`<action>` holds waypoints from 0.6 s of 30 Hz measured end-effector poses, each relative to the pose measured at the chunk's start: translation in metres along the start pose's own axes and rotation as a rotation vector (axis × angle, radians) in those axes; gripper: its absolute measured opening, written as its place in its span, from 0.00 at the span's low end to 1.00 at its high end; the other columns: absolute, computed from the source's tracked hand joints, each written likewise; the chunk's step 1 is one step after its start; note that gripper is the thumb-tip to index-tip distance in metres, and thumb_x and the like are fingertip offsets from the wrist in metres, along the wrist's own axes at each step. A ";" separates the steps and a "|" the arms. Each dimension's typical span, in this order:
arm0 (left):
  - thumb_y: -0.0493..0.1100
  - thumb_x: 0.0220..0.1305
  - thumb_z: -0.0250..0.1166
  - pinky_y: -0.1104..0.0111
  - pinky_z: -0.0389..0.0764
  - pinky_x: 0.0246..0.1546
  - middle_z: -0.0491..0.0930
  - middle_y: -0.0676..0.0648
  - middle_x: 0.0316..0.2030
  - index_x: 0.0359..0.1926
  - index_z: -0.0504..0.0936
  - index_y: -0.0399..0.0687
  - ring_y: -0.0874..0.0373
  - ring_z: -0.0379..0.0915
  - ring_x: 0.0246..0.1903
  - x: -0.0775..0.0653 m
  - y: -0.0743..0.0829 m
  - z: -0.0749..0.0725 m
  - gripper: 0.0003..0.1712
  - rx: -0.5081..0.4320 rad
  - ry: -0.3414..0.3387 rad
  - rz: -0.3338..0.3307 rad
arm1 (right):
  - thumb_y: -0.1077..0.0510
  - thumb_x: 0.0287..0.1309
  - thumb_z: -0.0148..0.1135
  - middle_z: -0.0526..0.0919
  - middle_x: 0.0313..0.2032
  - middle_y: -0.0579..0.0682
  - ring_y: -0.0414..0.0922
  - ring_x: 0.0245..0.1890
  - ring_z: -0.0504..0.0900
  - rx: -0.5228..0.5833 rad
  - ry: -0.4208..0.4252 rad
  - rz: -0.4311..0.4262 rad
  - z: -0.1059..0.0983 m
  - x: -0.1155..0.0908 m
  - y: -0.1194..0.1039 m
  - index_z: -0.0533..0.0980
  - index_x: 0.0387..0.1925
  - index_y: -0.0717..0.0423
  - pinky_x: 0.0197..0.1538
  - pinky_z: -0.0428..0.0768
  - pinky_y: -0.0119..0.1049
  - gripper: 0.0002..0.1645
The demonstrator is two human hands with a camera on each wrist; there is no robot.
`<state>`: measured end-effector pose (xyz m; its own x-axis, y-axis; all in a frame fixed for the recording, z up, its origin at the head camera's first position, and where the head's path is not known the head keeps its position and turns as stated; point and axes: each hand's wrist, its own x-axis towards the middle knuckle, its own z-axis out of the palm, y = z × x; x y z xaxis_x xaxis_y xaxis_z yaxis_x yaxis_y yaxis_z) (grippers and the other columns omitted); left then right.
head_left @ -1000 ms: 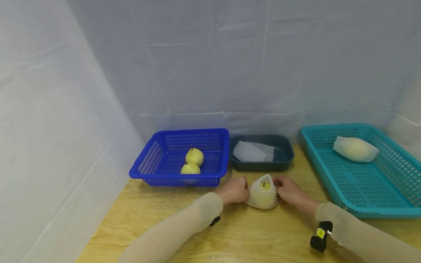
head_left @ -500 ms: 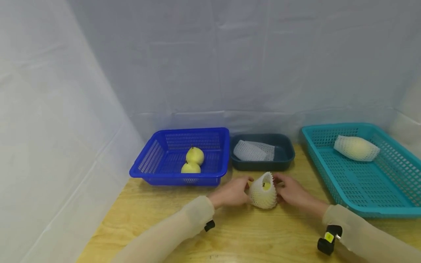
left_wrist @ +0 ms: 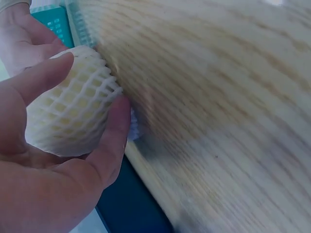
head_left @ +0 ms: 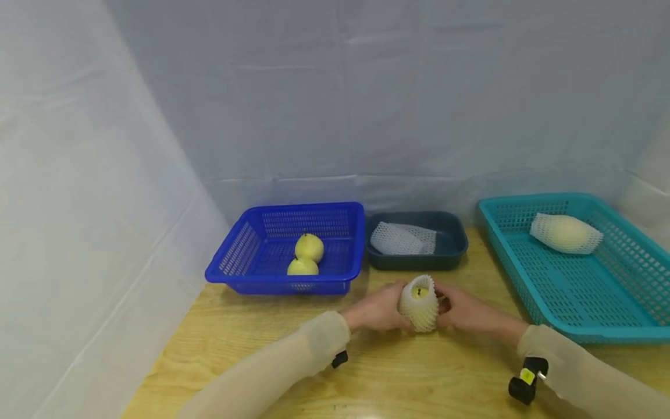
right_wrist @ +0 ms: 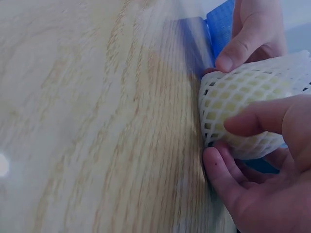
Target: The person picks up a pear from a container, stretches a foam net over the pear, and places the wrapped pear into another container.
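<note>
A yellow pear [head_left: 419, 293] stands upright on the wooden table inside a white foam net sleeve [head_left: 420, 317], its stem showing through the open top. My left hand [head_left: 381, 306] grips the sleeved pear from the left. In the left wrist view its thumb and fingers curve around the mesh. From the other side my right hand [head_left: 464, 311] holds the pear, and in the right wrist view its thumb [right_wrist: 252, 119] lies over the net while the fingertips [right_wrist: 216, 165] sit at the sleeve's lower edge.
A blue basket [head_left: 282, 280] with two bare pears [head_left: 309, 248] stands behind at left. The dark tray [head_left: 419, 262] at the back middle holds flat foam nets [head_left: 400, 238]. At right, a teal basket [head_left: 576, 302] contains a netted pear [head_left: 567, 234].
My left hand has gone from a closed grasp at the sleeve's left edge to wrapping around the pear's side. The sleeve sits narrower around the fruit, and my right hand has shifted slightly.
</note>
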<state>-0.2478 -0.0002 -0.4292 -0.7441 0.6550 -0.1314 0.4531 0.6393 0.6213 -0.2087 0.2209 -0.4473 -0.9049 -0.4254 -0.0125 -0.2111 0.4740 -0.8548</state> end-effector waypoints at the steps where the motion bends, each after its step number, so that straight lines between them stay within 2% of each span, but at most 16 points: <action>1: 0.46 0.44 0.82 0.70 0.78 0.48 0.80 0.50 0.46 0.61 0.71 0.42 0.63 0.75 0.42 0.000 0.000 0.000 0.44 0.001 0.001 0.003 | 0.72 0.39 0.64 0.77 0.42 0.57 0.46 0.36 0.77 -0.012 -0.004 -0.005 0.000 0.000 0.000 0.62 0.67 0.72 0.32 0.78 0.33 0.48; 6: 0.45 0.44 0.82 0.71 0.77 0.48 0.80 0.51 0.46 0.60 0.71 0.42 0.63 0.75 0.43 0.000 -0.001 0.001 0.43 -0.007 0.017 0.024 | 0.70 0.40 0.67 0.78 0.38 0.54 0.45 0.36 0.76 -0.016 -0.021 -0.017 0.001 -0.002 -0.006 0.64 0.63 0.72 0.36 0.78 0.31 0.44; 10: 0.41 0.43 0.81 0.71 0.76 0.49 0.79 0.50 0.48 0.61 0.71 0.42 0.63 0.75 0.44 -0.001 -0.002 0.000 0.43 -0.080 0.041 0.052 | 0.68 0.42 0.69 0.78 0.37 0.53 0.44 0.34 0.77 -0.013 -0.012 -0.031 -0.001 -0.003 -0.009 0.65 0.62 0.71 0.34 0.78 0.32 0.42; 14: 0.39 0.44 0.80 0.70 0.76 0.51 0.78 0.49 0.52 0.67 0.67 0.43 0.62 0.74 0.47 -0.003 -0.001 0.000 0.48 -0.159 0.072 0.071 | 0.67 0.45 0.70 0.78 0.38 0.54 0.45 0.34 0.78 -0.005 0.002 -0.038 -0.005 -0.004 -0.011 0.63 0.66 0.70 0.34 0.79 0.33 0.45; 18: 0.41 0.43 0.81 0.70 0.75 0.53 0.76 0.51 0.55 0.71 0.63 0.47 0.63 0.74 0.49 -0.006 0.002 0.000 0.54 -0.227 0.102 0.082 | 0.64 0.51 0.71 0.78 0.40 0.55 0.46 0.34 0.77 -0.003 0.003 -0.035 -0.009 -0.005 -0.016 0.58 0.71 0.68 0.35 0.79 0.34 0.48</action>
<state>-0.2420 -0.0029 -0.4266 -0.7600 0.6499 -0.0022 0.4011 0.4716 0.7853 -0.2042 0.2224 -0.4291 -0.8981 -0.4393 0.0195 -0.2442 0.4612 -0.8530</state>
